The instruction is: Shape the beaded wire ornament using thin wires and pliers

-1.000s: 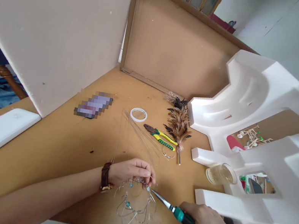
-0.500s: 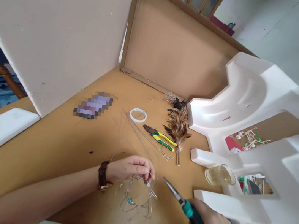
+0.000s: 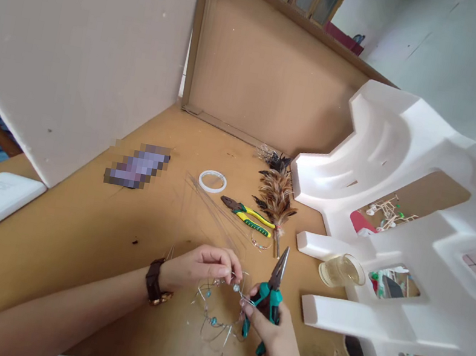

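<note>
My left hand (image 3: 199,266), with a brown watch on the wrist, pinches the top of a tangle of thin wire strung with blue beads (image 3: 217,309) just above the wooden table (image 3: 71,234). My right hand (image 3: 270,334) grips green-handled needle-nose pliers (image 3: 270,294), their tip pointing up and away, and its fingertips also touch the wire at the right side.
Loose straight wires (image 3: 213,213), a white tape ring (image 3: 212,181), yellow-green pliers (image 3: 247,216), a brown feather bunch (image 3: 276,197) and a glass cup (image 3: 341,271) lie beyond. White foam packaging (image 3: 394,230) crowds the right. A foam board (image 3: 71,50) and cardboard panel (image 3: 265,78) stand behind.
My right hand swung the pliers from pointing left at the wire to tip-up, and moved left until its fingers reached the beaded wire. The left hand stayed put.
</note>
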Demonstrator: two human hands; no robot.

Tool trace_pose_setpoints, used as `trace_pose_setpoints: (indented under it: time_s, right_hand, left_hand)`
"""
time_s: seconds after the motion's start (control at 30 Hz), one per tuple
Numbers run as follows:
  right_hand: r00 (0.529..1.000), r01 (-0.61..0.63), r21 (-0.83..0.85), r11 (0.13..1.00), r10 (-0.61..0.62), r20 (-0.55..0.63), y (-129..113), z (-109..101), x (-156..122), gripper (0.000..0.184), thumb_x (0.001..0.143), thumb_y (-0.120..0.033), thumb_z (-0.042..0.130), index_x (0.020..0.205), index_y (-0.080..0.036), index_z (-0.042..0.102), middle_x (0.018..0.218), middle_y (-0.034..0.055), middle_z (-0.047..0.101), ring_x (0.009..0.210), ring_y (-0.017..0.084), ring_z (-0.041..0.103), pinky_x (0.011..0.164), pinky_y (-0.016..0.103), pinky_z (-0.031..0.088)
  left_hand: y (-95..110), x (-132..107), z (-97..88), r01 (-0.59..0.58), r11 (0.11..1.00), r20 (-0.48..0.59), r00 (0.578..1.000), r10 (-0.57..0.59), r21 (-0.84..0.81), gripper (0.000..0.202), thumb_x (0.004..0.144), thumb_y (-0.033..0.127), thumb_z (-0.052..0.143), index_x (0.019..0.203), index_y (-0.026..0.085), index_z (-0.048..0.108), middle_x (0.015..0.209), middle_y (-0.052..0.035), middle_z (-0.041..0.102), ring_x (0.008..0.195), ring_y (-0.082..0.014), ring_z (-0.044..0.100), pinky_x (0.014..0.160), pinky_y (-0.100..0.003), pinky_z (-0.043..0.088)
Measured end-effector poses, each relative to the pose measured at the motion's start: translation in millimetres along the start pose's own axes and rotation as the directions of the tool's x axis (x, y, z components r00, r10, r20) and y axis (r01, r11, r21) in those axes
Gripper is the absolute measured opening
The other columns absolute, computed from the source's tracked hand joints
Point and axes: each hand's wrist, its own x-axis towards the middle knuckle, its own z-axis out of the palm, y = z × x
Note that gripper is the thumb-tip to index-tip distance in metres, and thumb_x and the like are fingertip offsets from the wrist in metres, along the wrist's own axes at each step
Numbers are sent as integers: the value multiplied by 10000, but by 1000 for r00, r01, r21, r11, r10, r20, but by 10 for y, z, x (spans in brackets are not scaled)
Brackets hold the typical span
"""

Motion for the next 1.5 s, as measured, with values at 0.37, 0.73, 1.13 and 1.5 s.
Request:
trace_pose_setpoints:
  time_s: [0.37,0.73,1.13,1.5]
  right_hand:
    - [987,100,-227,969,-125,-98,79,-39,-7,293,708,-423,624,818,-167,532,728,22,568,650,142,525,628,258,443]
    - [971,185,-448,874,-234,-55,-5,-9,-49,158,770,-322,533,805,-171,505,715,19,579,653,140,539,631,240,446]
    - [967,174,-466,868,-241,-88,85,21,-41,189,774,-357,528,797,-170,513,684,13,587,617,137,540,600,231,442]
    - [970,154,-539,828,-231,-78,137,45,-24,202,799,-375,493,806,-173,487,639,-11,532,562,117,488,558,218,411]
  left_hand:
    - [56,-9,8,-130,854,87,991,99,504,217,851,271,478,793,146,645,978,-97,594,900,-173,544,839,-319,414]
    - [48,-30,117,-293,521,172,948,269,802,112,795,154,502,785,181,611,833,-60,602,861,-168,493,844,-336,377]
    - [-13,-117,208,-372,56,342,895,286,927,247,821,86,373,872,191,590,682,-30,552,747,-163,442,966,-385,299]
    - [-59,-126,275,-238,68,207,929,307,969,173,816,113,427,829,184,584,695,-21,561,727,-153,456,952,-397,301]
